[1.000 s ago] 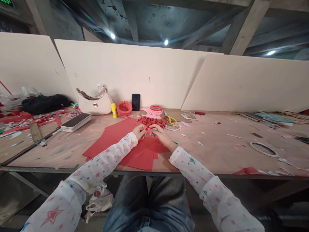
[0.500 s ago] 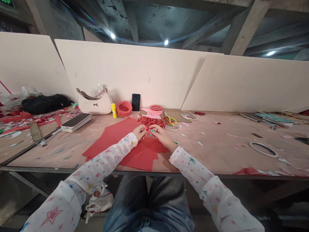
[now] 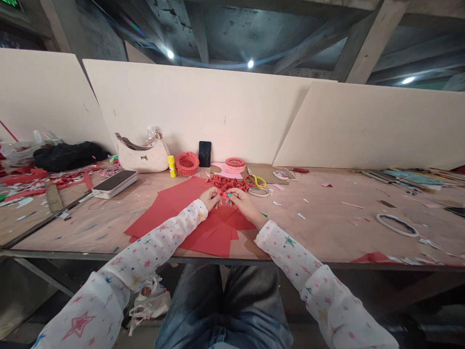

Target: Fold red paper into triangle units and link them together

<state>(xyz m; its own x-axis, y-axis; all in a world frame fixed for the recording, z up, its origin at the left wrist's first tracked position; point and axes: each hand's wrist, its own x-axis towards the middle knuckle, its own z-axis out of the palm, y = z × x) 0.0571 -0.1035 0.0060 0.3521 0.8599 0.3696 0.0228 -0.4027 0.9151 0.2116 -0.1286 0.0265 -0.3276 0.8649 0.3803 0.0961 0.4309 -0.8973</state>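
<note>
My left hand point(image 3: 209, 199) and my right hand point(image 3: 242, 202) are close together above several red paper sheets point(image 3: 189, 220). Between their fingertips is a small red paper piece point(image 3: 224, 195), pinched from both sides. Its exact shape is too small to tell. Just behind the hands lies a heap of folded red paper pieces point(image 3: 228, 183). Scissors with yellow and red handles point(image 3: 257, 181) lie to the right of the heap, beside a roll of tape point(image 3: 258, 192).
Behind stand red paper rings point(image 3: 187, 164), a yellow glue stick point(image 3: 172, 166), a dark phone point(image 3: 205, 153) and a white handbag point(image 3: 143, 155). A white device point(image 3: 115, 184) lies left. Another tape ring point(image 3: 396, 225) and paper scraps lie right.
The fingers of my right hand have shifted slightly, and more of the small red piece shows between the hands. The arms have hardly moved.
</note>
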